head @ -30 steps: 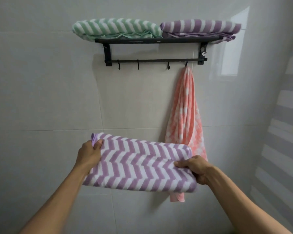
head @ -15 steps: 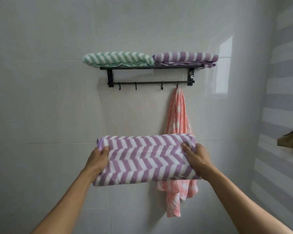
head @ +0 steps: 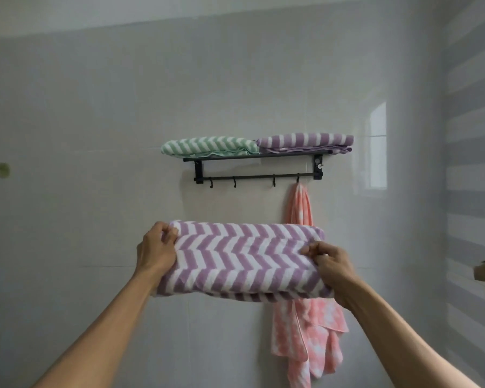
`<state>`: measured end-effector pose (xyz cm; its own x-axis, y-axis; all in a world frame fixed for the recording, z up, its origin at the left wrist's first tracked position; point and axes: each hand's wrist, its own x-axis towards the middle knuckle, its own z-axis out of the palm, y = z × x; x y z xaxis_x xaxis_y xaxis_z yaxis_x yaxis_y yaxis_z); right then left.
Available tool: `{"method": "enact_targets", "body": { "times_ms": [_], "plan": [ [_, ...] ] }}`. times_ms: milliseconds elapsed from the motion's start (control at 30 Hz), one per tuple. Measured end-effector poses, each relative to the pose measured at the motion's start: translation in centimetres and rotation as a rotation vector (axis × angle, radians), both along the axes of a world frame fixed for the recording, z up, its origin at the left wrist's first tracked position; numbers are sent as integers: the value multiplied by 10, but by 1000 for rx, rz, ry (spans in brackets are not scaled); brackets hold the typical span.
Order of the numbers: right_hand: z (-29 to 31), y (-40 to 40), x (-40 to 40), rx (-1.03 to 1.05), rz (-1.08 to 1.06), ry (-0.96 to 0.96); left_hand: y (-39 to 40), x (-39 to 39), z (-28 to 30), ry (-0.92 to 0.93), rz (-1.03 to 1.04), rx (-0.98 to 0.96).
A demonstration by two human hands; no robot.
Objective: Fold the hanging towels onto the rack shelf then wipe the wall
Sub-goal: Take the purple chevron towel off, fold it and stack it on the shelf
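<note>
So a folded purple-and-white chevron towel (head: 242,260) is being held up in front of the tiled wall (head: 81,121), below the black rack (head: 256,159) and well short of its shelf. It's gripped at both ends: the left hand (head: 156,252) is curled around the left edge with the thumb on the front face, and the right hand (head: 332,266) is wrapped over the right end, fingers bent and pinching a bit of fabric near the top fold. Neither hand is open at all, both are closed tight on the cloth. Up on the rack shelf two folded towels are already parked side by side and touching: a green chevron towel (head: 209,147) on the left and a purple striped towel (head: 305,141) on the right. A pink towel (head: 305,317) is left hanging from the rightmost hook on the bar, and its middle is hidden behind the held towel, with the bottom part trailing out below it. The other three hooks (head: 234,182) are bare. A bright window reflection (head: 378,147) is seen on the glossy tiles to the right of the rack.
</note>
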<state>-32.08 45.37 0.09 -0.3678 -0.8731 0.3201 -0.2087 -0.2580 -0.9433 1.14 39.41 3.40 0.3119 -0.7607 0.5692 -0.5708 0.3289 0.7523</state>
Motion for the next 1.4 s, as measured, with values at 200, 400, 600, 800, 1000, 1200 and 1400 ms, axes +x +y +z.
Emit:
{"method": "enact_targets", "body": {
  "times_ms": [200, 400, 600, 800, 1000, 1200, 1400],
  "plan": [
    [67, -27, 12, -67, 86, -34, -15, 18, 40, 113, -386, 96],
    [134, -65, 40, -203, 80, 11, -76, 67, 106, 67, -327, -144],
    [195, -117, 78, -319, 67, 54, -137, 106, 182, 49, -327, -224],
    [252, -170, 99, -384, -55, 112, -206, 134, 238, 75, -340, -197],
    [297, -226, 108, -412, -95, 107, -259, 134, 275, 150, -334, -236],
    [340, -295, 97, -390, -78, 122, -311, 121, 313, 161, -365, -272],
    [391, -362, 85, -359, -48, 116, -368, 110, 363, 111, -323, -231]
  ]
}}
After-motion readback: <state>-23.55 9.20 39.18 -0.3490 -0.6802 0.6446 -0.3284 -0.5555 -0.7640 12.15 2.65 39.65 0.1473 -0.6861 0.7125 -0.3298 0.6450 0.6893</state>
